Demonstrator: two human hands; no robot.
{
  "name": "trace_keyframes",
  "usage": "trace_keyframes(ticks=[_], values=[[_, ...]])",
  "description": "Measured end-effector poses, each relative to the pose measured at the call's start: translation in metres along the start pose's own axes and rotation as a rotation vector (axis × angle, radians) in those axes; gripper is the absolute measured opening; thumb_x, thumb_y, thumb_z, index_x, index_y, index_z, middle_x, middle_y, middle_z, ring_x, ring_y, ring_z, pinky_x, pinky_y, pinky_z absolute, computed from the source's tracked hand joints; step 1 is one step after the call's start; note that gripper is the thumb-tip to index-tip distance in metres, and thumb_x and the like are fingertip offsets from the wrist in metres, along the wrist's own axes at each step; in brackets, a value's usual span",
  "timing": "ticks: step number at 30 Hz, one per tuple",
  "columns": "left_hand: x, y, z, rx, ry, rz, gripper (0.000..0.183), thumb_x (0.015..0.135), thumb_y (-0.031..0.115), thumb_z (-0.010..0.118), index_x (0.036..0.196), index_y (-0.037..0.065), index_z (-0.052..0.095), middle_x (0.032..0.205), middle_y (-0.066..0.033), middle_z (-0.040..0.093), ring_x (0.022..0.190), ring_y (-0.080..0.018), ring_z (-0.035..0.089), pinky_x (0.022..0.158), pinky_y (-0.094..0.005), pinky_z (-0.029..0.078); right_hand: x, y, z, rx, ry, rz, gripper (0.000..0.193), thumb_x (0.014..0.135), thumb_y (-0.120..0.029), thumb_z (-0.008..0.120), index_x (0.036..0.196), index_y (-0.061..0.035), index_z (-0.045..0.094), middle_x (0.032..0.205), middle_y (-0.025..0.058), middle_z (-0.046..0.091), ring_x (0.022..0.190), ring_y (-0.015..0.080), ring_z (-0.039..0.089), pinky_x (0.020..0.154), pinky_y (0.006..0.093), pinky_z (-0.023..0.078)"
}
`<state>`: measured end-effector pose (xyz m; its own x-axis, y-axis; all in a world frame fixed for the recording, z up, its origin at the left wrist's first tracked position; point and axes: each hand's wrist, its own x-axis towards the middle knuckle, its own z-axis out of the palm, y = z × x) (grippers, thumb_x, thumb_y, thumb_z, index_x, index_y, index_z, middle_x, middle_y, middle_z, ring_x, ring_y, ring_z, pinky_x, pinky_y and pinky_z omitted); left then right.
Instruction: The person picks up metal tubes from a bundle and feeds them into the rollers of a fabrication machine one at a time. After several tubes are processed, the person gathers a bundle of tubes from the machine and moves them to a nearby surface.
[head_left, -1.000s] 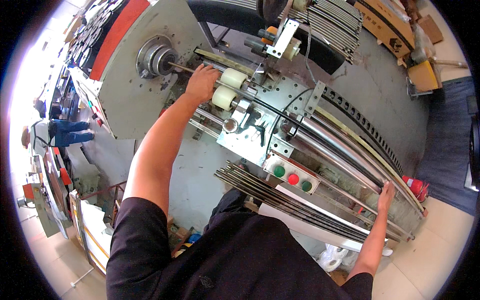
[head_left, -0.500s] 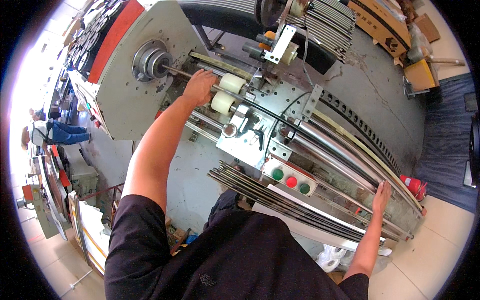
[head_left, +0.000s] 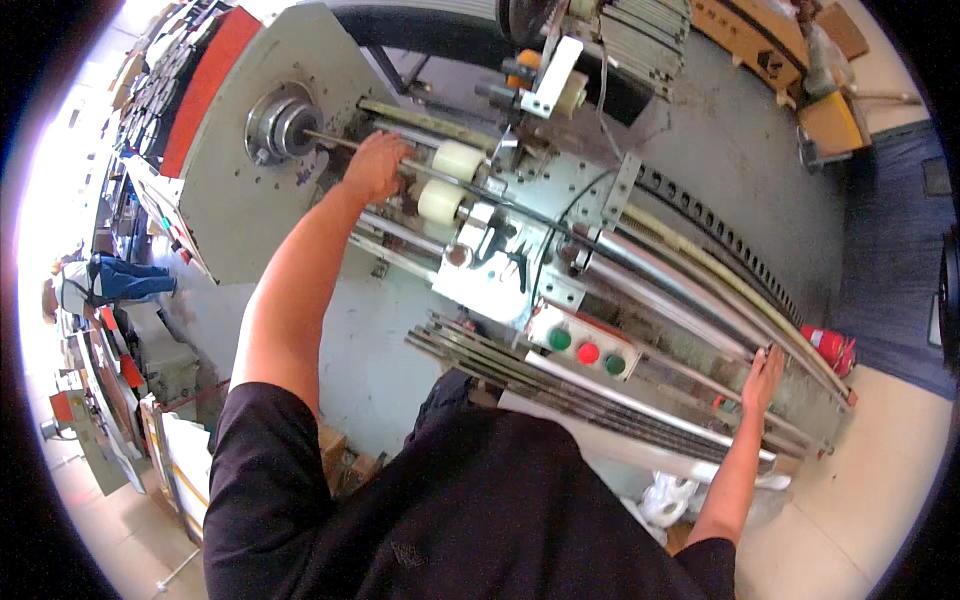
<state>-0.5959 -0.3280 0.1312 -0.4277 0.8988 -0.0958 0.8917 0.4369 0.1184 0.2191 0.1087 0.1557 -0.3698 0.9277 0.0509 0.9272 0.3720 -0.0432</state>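
Observation:
A long, thin metal rod (head_left: pixel 480 190) runs from the round chuck (head_left: pixel 285 125) on the grey machine housing, past two white rollers (head_left: pixel 440 202), and on over the steel rollers. My left hand (head_left: pixel 376 168) is closed over this rod between the chuck and the white rollers. Farther right, my right hand (head_left: pixel 764 380) reaches to the far end of the steel rollers (head_left: pixel 660 285). Its fingers are stretched out beside the rod's end, and its exact contact there is hard to make out. Below the rod sits a metal carriage plate (head_left: pixel 470 290) with clamps and a black lever.
A button box (head_left: pixel 575 347) with green and red buttons is on the near side. Several loose rods (head_left: pixel 480 362) lie in front of it. A red fire extinguisher (head_left: pixel 830 348) stands beyond the machine's right end. A motor (head_left: pixel 650 35) rises behind; another person (head_left: pixel 115 278) is at far left.
My view has shifted slightly, so the machine sits a little differently. Both hands keep their places, the left along the rod and the right at the rollers' end.

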Motion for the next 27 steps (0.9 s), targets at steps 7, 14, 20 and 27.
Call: trace_keyframes(ticks=[7, 14, 20, 27], values=[[-0.002, 0.011, 0.008, 0.025, -0.018, 0.052, 0.059, 0.079, 0.016, 0.085, 0.136, 0.014, 0.069, 0.145, -0.0157, 0.066, 0.145, -0.0338, 0.053, 0.126, -0.0481, 0.035, -0.001, -0.019, 0.009, -0.064, 0.028, -0.012, 0.076, 0.114, -0.055, 0.039, 0.161, 0.0035, 0.042, 0.170, 0.0245, 0.036, 0.160, 0.0399, 0.029, 0.131, 0.0479, 0.021], [0.011, 0.031, 0.012, -0.049, 0.041, 0.126, 0.055, 0.078, 0.012, 0.080, 0.131, 0.012, 0.068, 0.132, -0.0157, 0.071, 0.130, -0.0371, 0.062, 0.113, -0.0483, 0.047, -0.031, -0.060, 0.004, -0.069, 0.108, -0.070, 0.075, 0.114, -0.055, 0.041, 0.162, 0.0011, 0.041, 0.170, 0.0237, 0.038, 0.160, 0.0388, 0.029, 0.131, 0.0475, 0.022], [0.005, 0.041, 0.007, -0.104, -0.001, 0.155, 0.048, 0.082, 0.015, 0.076, 0.129, 0.011, 0.068, 0.125, -0.0178, 0.073, 0.120, -0.0416, 0.065, 0.106, -0.0510, 0.050, -0.034, -0.104, 0.008, -0.076, 0.158, -0.216, 0.065, 0.113, -0.047, 0.050, 0.156, 0.0009, 0.048, 0.162, 0.0240, 0.048, 0.153, 0.0410, 0.041, 0.129, 0.0500, 0.028], [0.002, 0.037, 0.001, -0.100, -0.010, 0.149, 0.049, 0.083, 0.017, 0.079, 0.130, 0.012, 0.067, 0.125, -0.0186, 0.073, 0.122, -0.0415, 0.064, 0.107, -0.0516, 0.048, -0.041, -0.162, 0.007, -0.031, 0.164, -0.263, 0.064, 0.112, -0.047, 0.049, 0.159, -0.0024, 0.045, 0.163, 0.0203, 0.047, 0.155, 0.0378, 0.039, 0.130, 0.0511, 0.026]])
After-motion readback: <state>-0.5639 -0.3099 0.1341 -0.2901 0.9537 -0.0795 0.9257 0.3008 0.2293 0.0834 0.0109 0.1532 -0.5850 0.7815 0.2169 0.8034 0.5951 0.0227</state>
